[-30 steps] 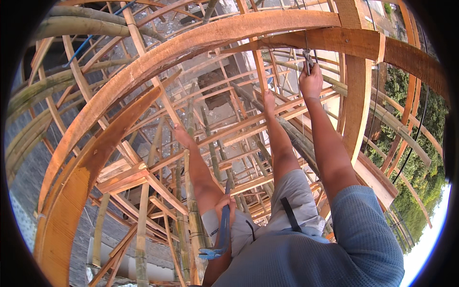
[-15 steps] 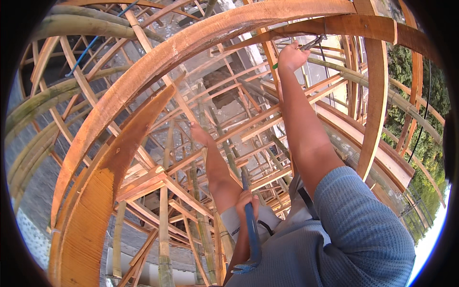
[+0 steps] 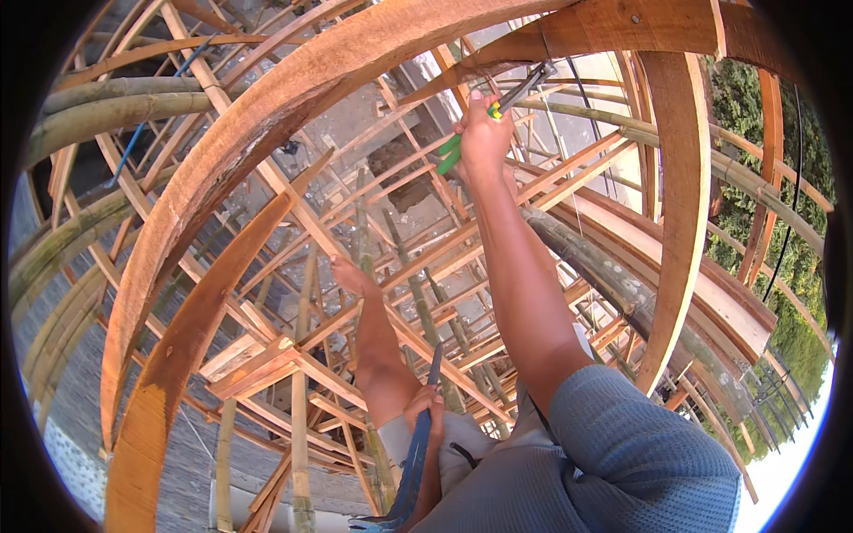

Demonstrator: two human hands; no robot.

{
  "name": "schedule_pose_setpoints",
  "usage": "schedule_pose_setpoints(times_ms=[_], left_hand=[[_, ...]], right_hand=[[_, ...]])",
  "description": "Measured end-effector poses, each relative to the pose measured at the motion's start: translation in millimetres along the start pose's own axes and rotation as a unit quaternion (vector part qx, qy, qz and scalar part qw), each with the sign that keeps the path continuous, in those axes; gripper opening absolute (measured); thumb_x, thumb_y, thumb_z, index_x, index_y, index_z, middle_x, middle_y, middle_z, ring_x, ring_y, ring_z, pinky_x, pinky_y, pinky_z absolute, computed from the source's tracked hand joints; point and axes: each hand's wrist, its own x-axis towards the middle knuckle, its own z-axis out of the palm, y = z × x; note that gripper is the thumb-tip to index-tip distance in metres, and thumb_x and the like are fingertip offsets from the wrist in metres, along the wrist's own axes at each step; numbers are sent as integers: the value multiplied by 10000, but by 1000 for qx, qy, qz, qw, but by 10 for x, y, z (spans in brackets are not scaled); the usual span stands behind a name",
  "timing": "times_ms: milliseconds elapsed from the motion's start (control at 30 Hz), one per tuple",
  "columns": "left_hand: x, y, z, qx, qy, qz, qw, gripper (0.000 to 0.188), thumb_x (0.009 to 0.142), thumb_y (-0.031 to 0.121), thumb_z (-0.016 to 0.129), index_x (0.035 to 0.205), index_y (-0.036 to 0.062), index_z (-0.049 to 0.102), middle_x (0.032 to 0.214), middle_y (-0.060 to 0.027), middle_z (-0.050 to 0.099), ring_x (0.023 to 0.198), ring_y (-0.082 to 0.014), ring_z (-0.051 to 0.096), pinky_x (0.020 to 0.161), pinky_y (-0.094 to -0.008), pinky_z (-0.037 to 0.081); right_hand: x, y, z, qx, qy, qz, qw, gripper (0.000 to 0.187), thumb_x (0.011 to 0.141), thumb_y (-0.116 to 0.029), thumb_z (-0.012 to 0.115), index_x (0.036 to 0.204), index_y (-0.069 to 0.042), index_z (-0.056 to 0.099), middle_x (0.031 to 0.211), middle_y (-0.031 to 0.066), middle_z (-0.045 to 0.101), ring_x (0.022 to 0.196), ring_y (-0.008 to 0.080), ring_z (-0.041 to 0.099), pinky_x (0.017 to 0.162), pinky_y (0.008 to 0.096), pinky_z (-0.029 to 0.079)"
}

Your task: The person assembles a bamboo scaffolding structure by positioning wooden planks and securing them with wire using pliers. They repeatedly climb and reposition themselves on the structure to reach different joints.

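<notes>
My right hand [image 3: 487, 133], on its outstretched arm, is closed around pliers [image 3: 527, 91] with green and yellow handles and dark jaws. The jaws reach the lower edge of a brown curved wooden beam [image 3: 613, 28]; whether they grip a nail there is too small to tell. Close to my body, my left hand [image 3: 425, 406] is wrapped around a blue metal pry bar [image 3: 412, 475]. Its narrow end points up and away, while the wider end lies near the bottom edge of the view.
My bare foot [image 3: 348, 274] rests on the timber framework high above the ground. A large curved rib [image 3: 267, 115] arches across the left, and an upright curved plank [image 3: 680, 204] stands at right. Bamboo poles [image 3: 115, 115] and thin battens cross around me. Trees [image 3: 751, 142] grow beyond.
My right hand and the pliers have swung left and slightly toward me, showing more of the green handles. My left hand has shifted down-left with the pry bar, and the view has moved.
</notes>
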Motion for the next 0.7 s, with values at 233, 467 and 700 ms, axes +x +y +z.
schedule_pose_setpoints(times_ms=[233,467,700], left_hand=[[65,34,168,62,-3,-20,998,324,859,-93,608,642,5,388,616,-75,411,597,-192,446,774,-365,477],[90,50,406,87,-39,39,995,336,817,-131,606,638,9,358,596,-75,352,569,-222,415,598,-369,339],[97,106,329,96,-61,25,993,345,835,-118,615,635,10,365,598,-81,359,573,-231,423,586,-371,331]], right_hand=[[-14,-1534,-1221,-468,-236,84,848,380,1070,-149,563,1397,43,581,1225,171,705,1109,249,700,926,402,575],[212,-1649,-1285,-291,-197,267,897,471,1041,-11,509,1491,97,425,1418,167,631,1279,275,636,1023,450,573],[476,-1748,-1248,-431,-238,169,854,438,988,-98,570,1393,67,578,1316,212,671,1245,299,642,1052,432,510]])
